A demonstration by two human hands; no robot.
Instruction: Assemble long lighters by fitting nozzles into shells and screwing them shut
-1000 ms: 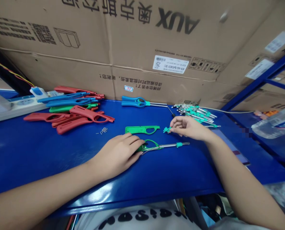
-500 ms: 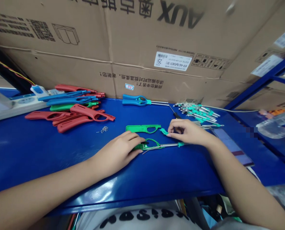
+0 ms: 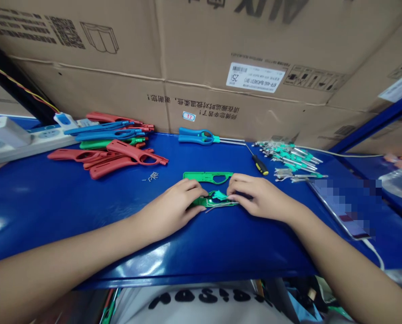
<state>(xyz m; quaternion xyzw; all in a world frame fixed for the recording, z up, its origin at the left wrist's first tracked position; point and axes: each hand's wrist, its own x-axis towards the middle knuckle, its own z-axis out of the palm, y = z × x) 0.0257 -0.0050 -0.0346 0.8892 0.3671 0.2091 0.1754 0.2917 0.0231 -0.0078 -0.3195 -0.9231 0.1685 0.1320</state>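
Observation:
My left hand [image 3: 173, 202] grips the handle end of a green lighter half shell [image 3: 198, 202], fingers and thumb on its two sides. A thin wire and a metal tube run along this shell. My right hand [image 3: 255, 195] pinches a small teal trigger piece [image 3: 219, 195] over the shell's finger-loop area. Whether the piece is seated in the shell, I cannot tell. Just behind lies the matching green half shell [image 3: 201, 175], its far end partly covered by my right hand. The tube's tip is hidden by my right hand.
Red, blue and green lighter shells [image 3: 129, 150] are heaped at left, near a white power strip [image 3: 48, 133]. Small screws [image 3: 152, 176] lie before them. Farther back are a blue lighter [image 3: 196, 136], a screwdriver [image 3: 259, 164] and several teal-and-metal lighter cores [image 3: 295, 157]. A phone [image 3: 339, 211] lies right.
My right hand has moved left and slightly down, bringing the teal trigger piece from beside the rear shell to over the front one. My left hand keeps its grip. The view has shifted slightly.

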